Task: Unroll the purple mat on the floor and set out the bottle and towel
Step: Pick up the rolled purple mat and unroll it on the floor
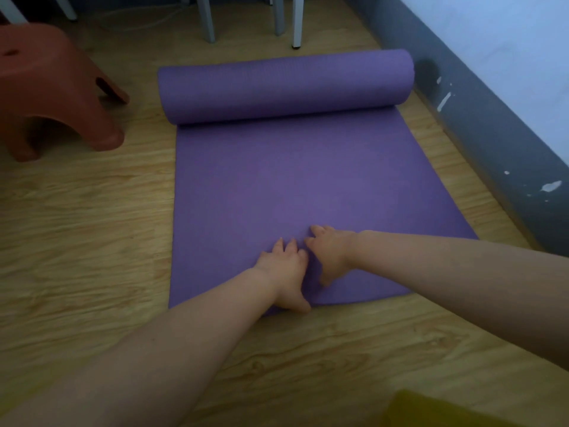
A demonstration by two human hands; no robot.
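Observation:
The purple mat [295,180] lies partly unrolled on the wooden floor, its flat part reaching toward me. The rest is still a thick roll [286,86] at the far end. My left hand [286,272] presses flat on the near end of the mat, fingers spread, thumb at the near edge. My right hand [331,252] rests flat right beside it, also palm down. Neither hand holds anything. A yellow thing [437,409] shows at the bottom edge, too cut off to identify. No bottle is in view.
An orange plastic stool [52,87] stands on the floor to the left of the roll. Grey and white furniture legs [295,23] stand just beyond the roll. A grey-and-white wall [492,118] runs close along the mat's right side.

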